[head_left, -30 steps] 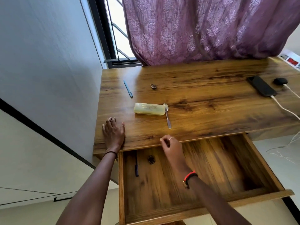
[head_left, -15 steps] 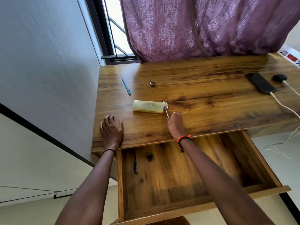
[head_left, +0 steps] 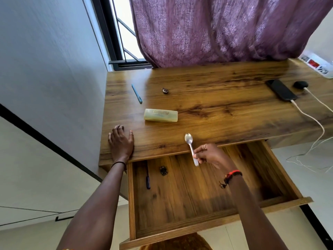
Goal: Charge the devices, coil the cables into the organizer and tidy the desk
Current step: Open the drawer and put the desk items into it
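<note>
One spoon (head_left: 189, 141) just off the desk (head_left: 225, 98), right hand (head_left: 212, 156) grip pinching its handle. Likely bound for the drawer (head_left: 189, 204); left hand (head_left: 121, 143) flat.

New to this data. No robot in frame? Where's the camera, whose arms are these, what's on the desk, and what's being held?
There is no machine here. A person works with bare hands, and the single picture comes from a camera worn on their head, looking forward and down.

The left hand lies flat on the wooden desk. The right hand pinches a metal spoon by its handle, over the desk's front edge and the open drawer.

On the desk lie a blue pen, a small round dark object, a pale yellow case, a black phone with a white cable plugged in, and a small black device beside it.

The drawer holds a dark pen and a small dark item that I cannot identify.
</note>
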